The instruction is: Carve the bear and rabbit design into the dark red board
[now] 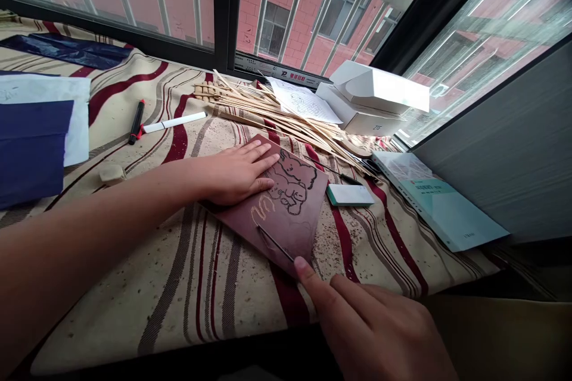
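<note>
A reddish-brown carving board point(299, 237) lies at a slant on the striped cloth. It bears a dark-outlined animal drawing point(292, 181) and pale carved curves point(263, 208). Flat on its upper left part rests my left hand point(241, 171), fingers spread. My right hand point(370, 315) is closed around a carving gouge point(277, 243), index finger stretched along the thin metal shaft. The gouge's tip touches the board just below the pale curves; its handle is hidden in my hand. Dark crumbs are scattered on the cloth around the board.
Thin wooden sticks point(286, 122) lie heaped behind the board, near a drawing on paper point(304, 100) and a white box point(373, 98). A green-white block point(351, 194) and book point(440, 199) are on the right. Markers point(174, 122) and dark blue sheets point(33, 152) lie left.
</note>
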